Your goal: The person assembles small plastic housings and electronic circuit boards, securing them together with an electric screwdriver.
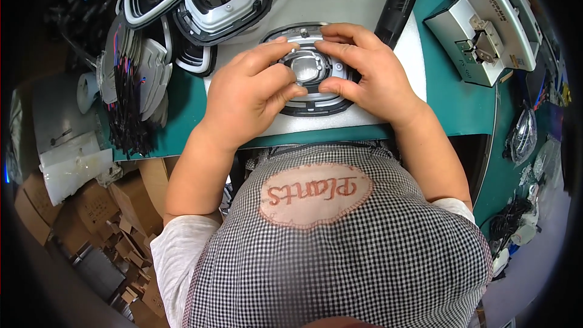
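Note:
An oval black-and-silver housing (pixel 311 107) lies flat on a white foam sheet in front of me. In its middle sits a small clear plastic lens (pixel 307 69) with a rounded outline. My left hand (pixel 252 85) has its fingers and thumb curled round the lens's left side. From the right, my right hand (pixel 371 76) grips the lens's edge between bent fingers and thumb; its upper fingertips lie over the housing's far rim. The fingers partly cover both the lens and the housing's sides.
Similar silver-and-black housings (pixel 221 6) are piled at the back left. Beside them hangs a bundle of flat grey parts with dark wires (pixel 130 91). A black tube (pixel 401 6) and a silver metal device (pixel 486 30) stand at the right on the green table (pixel 458 109).

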Demonstrator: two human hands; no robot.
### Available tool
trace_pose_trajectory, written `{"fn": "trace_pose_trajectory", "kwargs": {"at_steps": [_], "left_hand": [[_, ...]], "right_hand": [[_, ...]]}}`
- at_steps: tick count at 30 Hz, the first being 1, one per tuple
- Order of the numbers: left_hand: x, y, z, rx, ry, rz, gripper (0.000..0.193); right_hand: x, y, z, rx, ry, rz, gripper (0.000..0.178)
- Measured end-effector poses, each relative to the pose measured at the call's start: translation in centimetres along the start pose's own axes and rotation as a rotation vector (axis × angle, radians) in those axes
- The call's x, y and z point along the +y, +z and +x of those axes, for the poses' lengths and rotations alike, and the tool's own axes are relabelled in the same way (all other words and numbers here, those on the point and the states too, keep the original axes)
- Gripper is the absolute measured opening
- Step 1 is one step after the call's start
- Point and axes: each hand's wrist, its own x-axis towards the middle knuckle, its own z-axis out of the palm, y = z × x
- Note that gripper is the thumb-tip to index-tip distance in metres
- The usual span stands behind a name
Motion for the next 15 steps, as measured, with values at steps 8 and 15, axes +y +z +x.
{"fn": "trace_pose_trajectory", "kwargs": {"at_steps": [8,15], "left_hand": [[-0.4,1.9,-0.6,0.088,0.001,-0.034,0.024],[0.2,1.4,-0.2,-0.021,-0.002,0.031,0.024]], "right_hand": [[-0.3,-0.1,0.1,-0.05,0.033,-0.007,0.058],[-0.3,-0.2,0.0,-0.043,0.04,0.013,0.06]]}}
